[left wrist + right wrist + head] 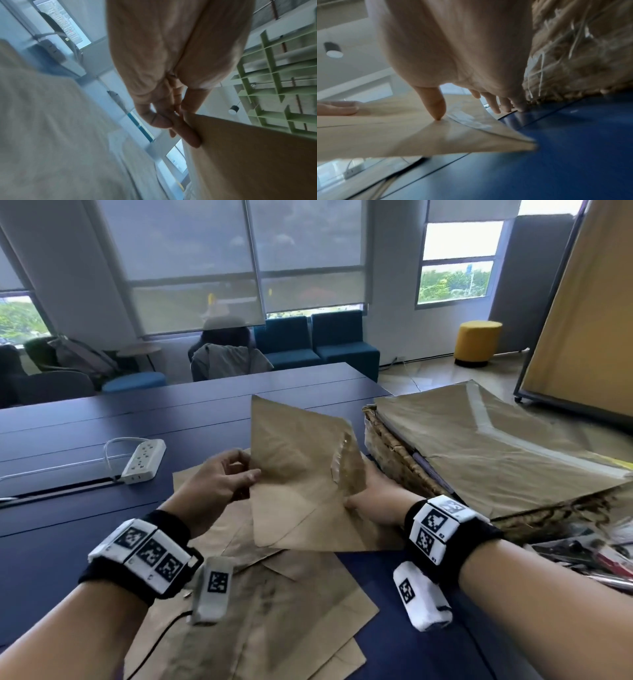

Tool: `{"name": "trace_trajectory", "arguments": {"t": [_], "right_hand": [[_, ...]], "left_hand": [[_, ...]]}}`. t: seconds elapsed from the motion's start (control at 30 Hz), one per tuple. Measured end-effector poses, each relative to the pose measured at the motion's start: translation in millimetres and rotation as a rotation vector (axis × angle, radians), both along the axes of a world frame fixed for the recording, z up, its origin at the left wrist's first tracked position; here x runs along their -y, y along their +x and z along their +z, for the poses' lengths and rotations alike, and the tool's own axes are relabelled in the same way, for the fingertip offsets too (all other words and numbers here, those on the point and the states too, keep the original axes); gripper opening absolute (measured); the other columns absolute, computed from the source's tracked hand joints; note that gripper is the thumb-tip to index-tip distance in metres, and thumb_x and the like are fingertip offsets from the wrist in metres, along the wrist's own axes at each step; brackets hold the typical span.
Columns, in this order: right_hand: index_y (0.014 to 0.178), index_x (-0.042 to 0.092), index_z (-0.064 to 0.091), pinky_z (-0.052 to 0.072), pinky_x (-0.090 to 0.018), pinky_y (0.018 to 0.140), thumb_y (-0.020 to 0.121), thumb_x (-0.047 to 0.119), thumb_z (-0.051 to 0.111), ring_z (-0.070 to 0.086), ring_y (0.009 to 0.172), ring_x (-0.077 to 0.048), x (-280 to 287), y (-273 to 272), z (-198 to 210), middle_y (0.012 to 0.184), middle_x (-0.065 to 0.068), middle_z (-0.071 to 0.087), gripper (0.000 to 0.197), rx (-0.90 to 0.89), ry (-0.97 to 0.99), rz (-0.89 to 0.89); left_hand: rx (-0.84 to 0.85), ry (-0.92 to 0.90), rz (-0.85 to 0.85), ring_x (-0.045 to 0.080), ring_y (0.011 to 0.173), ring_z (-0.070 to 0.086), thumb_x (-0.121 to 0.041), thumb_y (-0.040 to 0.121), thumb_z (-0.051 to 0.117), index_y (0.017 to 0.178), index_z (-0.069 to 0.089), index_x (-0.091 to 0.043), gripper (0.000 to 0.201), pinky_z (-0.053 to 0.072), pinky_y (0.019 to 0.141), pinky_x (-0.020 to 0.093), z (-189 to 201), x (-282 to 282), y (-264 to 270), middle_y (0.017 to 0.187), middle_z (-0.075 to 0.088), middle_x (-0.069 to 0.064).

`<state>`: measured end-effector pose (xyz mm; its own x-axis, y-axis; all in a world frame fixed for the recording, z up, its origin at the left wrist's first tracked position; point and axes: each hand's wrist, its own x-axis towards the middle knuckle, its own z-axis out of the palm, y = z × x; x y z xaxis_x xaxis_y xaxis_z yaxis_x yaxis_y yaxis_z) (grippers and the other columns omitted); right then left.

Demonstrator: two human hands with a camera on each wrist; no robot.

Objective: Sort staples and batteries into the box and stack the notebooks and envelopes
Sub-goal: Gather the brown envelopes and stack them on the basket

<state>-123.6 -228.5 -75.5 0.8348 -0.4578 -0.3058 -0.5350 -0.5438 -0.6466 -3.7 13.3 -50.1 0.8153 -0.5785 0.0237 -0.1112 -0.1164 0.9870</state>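
— Two hands share one crumpled brown paper envelope (301, 474) at the centre of the head view, don't they?

— Yes. We see our left hand (219, 484) pinching its left edge between thumb and fingers, and our right hand (373, 501) gripping its lower right part, thumb on top, the other fingers hidden beneath the paper.

— What does the right wrist view tell us?

— We see the thumb (433, 102) pressing down on the paper near the opened flap with its shiny adhesive strip (471, 121), the envelope lifted clear of the dark blue table (573, 148).

— And where are the other envelopes?

— We find a loose pile of brown paper envelopes (260, 611) spread on the table at the lower centre of the head view, under our wrists. At the right sits a woven straw basket (387, 450), with a large brown envelope (496, 446) lying across its top.

— Anything else?

— We note a white power strip (144, 460) at the left of the frame, and some mixed small items (589, 556) at the right edge, too blurred to name.
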Motion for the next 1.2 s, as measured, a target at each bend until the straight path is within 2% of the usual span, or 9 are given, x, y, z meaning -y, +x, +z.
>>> {"name": "trace_trajectory", "arguments": {"t": [0.13,0.27,0.37,0.47,0.6,0.73,0.97,1.1,1.2], "right_hand": [[0.149,0.031,0.033,0.051,-0.041,0.101,0.085,0.023,0.069,0.062,0.117,-0.027,-8,2,9,0.124,-0.002,0.063,0.074,0.336,0.244,-0.105],[0.111,0.042,0.050,0.058,-0.051,0.091,0.071,0.021,0.056,0.069,0.099,-0.027,-16,11,30,0.107,-0.002,0.071,0.046,0.563,0.282,-0.148],[0.123,0.044,0.053,0.058,-0.044,0.087,0.081,0.007,0.051,0.068,0.099,-0.020,-22,11,61,0.108,0.005,0.070,0.056,0.744,0.195,-0.178],[0.134,0.034,0.053,0.048,-0.023,0.071,0.091,-0.001,0.050,0.062,0.098,-0.011,-12,1,99,0.111,0.007,0.065,0.056,0.874,0.066,-0.202],[0.134,0.038,0.052,0.052,-0.030,0.070,0.089,-0.002,0.056,0.065,0.097,-0.017,29,-20,144,0.100,0.002,0.067,0.060,1.007,-0.050,-0.217],[0.134,0.042,0.050,0.058,-0.040,0.080,0.091,0.006,0.065,0.066,0.096,-0.019,82,-53,168,0.103,-0.002,0.066,0.058,0.994,-0.168,-0.276],[0.121,0.032,0.067,0.057,-0.041,0.077,0.089,0.003,0.064,0.068,0.089,-0.025,164,-112,162,0.097,-0.004,0.069,0.044,0.889,-0.209,-0.367],[0.115,0.026,0.069,0.052,-0.031,0.070,0.090,-0.002,0.060,0.064,0.085,-0.023,194,-124,145,0.091,0.000,0.066,0.039,0.710,-0.224,-0.378],[0.123,0.020,0.069,0.050,-0.031,0.076,0.093,0.001,0.057,0.062,0.092,-0.024,211,-129,121,0.099,0.000,0.066,0.038,0.500,-0.258,-0.384]], "left_hand": [[0.064,-0.168,0.039,0.012,0.066,0.068,-0.001,0.099,0.055,0.093,0.056,-0.005,0.007,0.056,0.061,0.018,29,-18,-1,0.078,0.073,0.006],[0.140,-0.249,0.115,0.008,0.060,0.064,-0.013,0.094,0.061,0.091,0.058,-0.014,0.004,0.054,0.056,0.017,51,-28,2,0.074,0.073,0.002],[0.174,-0.331,0.169,0.009,0.065,0.064,-0.011,0.100,0.058,0.089,0.060,-0.021,0.015,0.052,0.060,0.018,65,-25,5,0.078,0.074,0.000],[0.224,-0.411,0.197,0.011,0.073,0.066,-0.013,0.102,0.058,0.094,0.062,-0.022,0.013,0.053,0.067,0.021,84,-11,3,0.086,0.076,-0.002],[0.261,-0.491,0.173,0.014,0.087,0.071,-0.014,0.101,0.060,0.108,0.064,-0.015,0.008,0.057,0.072,0.025,108,27,-7,0.103,0.075,0.003],[0.295,-0.464,0.090,0.016,0.084,0.069,-0.012,0.101,0.062,0.100,0.064,-0.020,0.008,0.055,0.074,0.030,117,79,-26,0.099,0.075,0.004],[0.268,-0.357,-0.069,0.028,0.081,0.067,-0.011,0.093,0.071,0.134,0.058,-0.019,0.043,0.061,0.079,0.038,97,165,-64,0.098,0.071,0.025],[0.262,-0.236,-0.102,0.017,0.068,0.063,-0.001,0.092,0.069,0.107,0.067,-0.026,0.029,0.053,0.063,0.024,80,188,-81,0.074,0.072,0.008],[0.243,-0.034,-0.133,0.007,0.054,0.058,-0.001,0.089,0.073,0.119,0.065,-0.003,0.031,0.046,0.051,0.017,55,202,-82,0.059,0.066,-0.004]]}}
